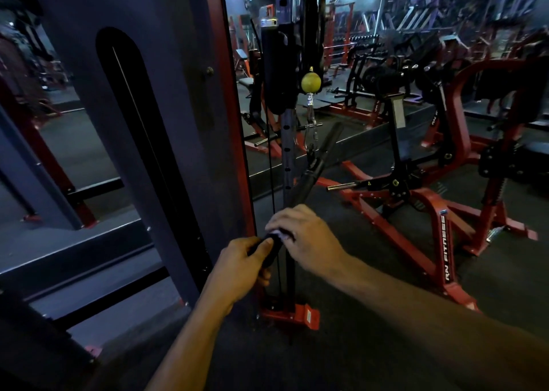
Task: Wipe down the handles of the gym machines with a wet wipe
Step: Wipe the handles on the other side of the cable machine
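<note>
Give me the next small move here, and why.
Probably slide the right hand, with the wet wipe wrapped on the bar handle, up toward the carabiner: the left hand grips the near end, and the length above looks unwiped.

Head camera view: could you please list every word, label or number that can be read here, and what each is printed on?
"RN FITNESS": white lettering running up the red frame leg of the plate-loaded machine.
White lettering on the red upright farther back: too blurred to read.
Sticker on the red base bracket of the cable machine: too small to read.

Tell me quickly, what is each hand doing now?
Left hand: grips the bar handle's near end.
Right hand: holds the wet wipe around the bar handle.
</note>
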The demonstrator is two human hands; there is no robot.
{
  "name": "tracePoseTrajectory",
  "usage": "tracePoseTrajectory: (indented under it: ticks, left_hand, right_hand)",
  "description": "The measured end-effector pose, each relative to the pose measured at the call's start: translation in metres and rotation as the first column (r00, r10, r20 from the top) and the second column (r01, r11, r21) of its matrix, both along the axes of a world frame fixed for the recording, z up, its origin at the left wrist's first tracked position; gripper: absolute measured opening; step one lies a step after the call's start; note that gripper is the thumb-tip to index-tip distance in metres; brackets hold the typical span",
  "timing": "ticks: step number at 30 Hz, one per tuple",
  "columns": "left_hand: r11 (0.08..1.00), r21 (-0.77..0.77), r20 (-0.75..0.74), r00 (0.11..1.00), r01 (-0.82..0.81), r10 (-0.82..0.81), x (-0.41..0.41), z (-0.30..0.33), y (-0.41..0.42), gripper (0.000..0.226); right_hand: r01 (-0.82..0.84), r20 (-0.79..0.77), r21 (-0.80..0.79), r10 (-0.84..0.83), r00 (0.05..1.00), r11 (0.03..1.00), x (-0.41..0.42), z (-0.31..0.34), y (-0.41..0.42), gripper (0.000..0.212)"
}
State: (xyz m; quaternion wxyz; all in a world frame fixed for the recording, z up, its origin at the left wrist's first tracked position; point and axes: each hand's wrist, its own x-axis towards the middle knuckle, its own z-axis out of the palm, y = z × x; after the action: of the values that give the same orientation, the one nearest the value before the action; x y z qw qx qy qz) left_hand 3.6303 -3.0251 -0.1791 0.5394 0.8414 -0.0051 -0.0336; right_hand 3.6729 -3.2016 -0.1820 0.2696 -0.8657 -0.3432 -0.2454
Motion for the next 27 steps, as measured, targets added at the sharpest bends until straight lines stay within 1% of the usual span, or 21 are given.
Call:
tracePoseTrajectory:
  ticks: [2,5,7,10,13,14,16,17,19,21,24,26,27]
  left_hand:
    - [0.999,-0.032,-0.021,1.0,0.019,-0.019,-0.003,0.002,-0.002,0.027]
    - [0.985,-0.173,-0.107,0.994,0.016,-0.035,-0.007,0.005,-0.006,0.031]
    - [0.96,-0.281,-0.177,0.984,-0.019,-0.033,-0.007,0.003,-0.007,0.035]
    - [0.898,-0.427,-0.263,0.965,-0.105,-0.013,-0.004,0.0,-0.008,0.04]
    - [0.805,-0.575,-0.314,0.948,-0.142,-0.057,-0.004,0.0,-0.009,0.037]
    - [0.78,-0.611,-0.317,0.945,-0.138,-0.081,-0.004,0.001,-0.008,0.035]
    - [0.748,-0.655,-0.296,0.947,-0.106,-0.125,-0.005,0.001,-0.007,0.034]
    - [0.749,-0.656,-0.278,0.952,-0.091,-0.128,-0.005,0.002,-0.007,0.036]
    - [0.772,-0.63,-0.249,0.964,-0.089,-0.092,-0.004,0.005,-0.007,0.037]
    - [0.806,-0.584,-0.216,0.976,-0.102,-0.033,-0.004,0.011,-0.01,0.036]
    - [0.906,-0.418,-0.088,0.996,-0.066,0.032,-0.001,0.013,-0.015,0.023]
    - [0.936,-0.342,-0.026,0.996,-0.085,0.081,0.004,0.011,-0.018,0.015]
    - [0.942,-0.319,-0.007,0.994,-0.107,0.111,0.006,0.01,-0.019,0.012]
  right_hand:
    - [-0.063,0.015,-0.011,0.063,0.998,0.998,-0.004,-0.004,-0.002,0.02]
    - [-0.146,0.082,-0.074,0.152,0.985,0.986,0.003,-0.004,-0.009,0.021]
    - [-0.124,0.136,-0.133,0.142,0.981,0.983,0.019,-0.001,-0.019,0.024]
    - [0.01,0.157,-0.158,0.015,0.987,0.987,0.054,0.009,-0.038,0.029]
    - [0.128,0.148,-0.156,-0.105,0.983,0.979,0.091,0.019,-0.054,0.026]
    - [0.17,0.139,-0.138,-0.151,0.979,0.976,0.102,0.022,-0.059,0.024]
    - [0.268,0.087,-0.043,-0.263,0.961,0.963,0.119,0.026,-0.068,0.023]
    - [0.315,0.045,0.004,-0.315,0.948,0.949,0.125,0.026,-0.073,0.026]
    - [0.354,-0.026,0.075,-0.353,0.935,0.932,0.129,0.023,-0.076,0.03]
    - [0.358,-0.105,0.167,-0.344,0.933,0.919,0.123,0.02,-0.072,0.03]
    - [0.385,-0.221,0.364,-0.323,0.92,0.848,0.102,0.012,-0.051,0.024]
    - [0.369,-0.243,0.47,-0.284,0.927,0.802,0.086,0.004,-0.036,0.021]
    - [0.348,-0.247,0.491,-0.256,0.935,0.799,0.079,0.001,-0.031,0.021]
